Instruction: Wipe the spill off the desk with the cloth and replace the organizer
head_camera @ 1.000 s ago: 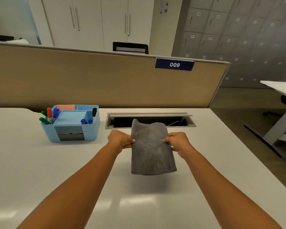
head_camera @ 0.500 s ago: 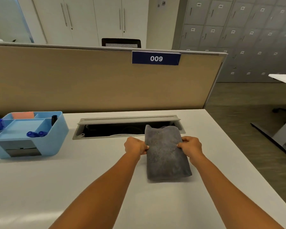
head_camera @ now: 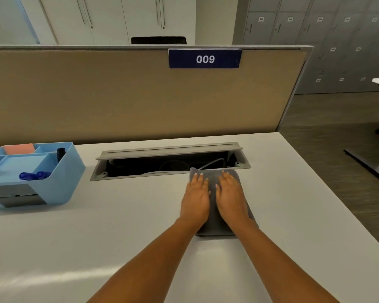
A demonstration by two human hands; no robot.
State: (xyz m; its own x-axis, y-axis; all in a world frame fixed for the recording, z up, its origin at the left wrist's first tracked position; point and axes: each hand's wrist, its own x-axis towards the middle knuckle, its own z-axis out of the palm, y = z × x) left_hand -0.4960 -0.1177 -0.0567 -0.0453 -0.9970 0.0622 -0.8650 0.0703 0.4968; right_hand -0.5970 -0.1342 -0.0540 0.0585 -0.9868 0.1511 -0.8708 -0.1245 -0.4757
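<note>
Head view: we see left grip (head_camera: 195,197) and right grip (head_camera: 230,197) side by side, fingers straight, clasping nothing, palms pressing folded grey cloth (head_camera: 213,225) flat onto counter (head_camera: 118,226). Forearms extended forward. Cloth's far edge at cable trough (head_camera: 173,165) rim. Blue organizer (head_camera: 59,184) well left on counter.

A folded grey cloth (head_camera: 214,226) lay flat on the white desk (head_camera: 118,226). A light-blue plastic organizer (head_camera: 59,189) stood well left.
</note>
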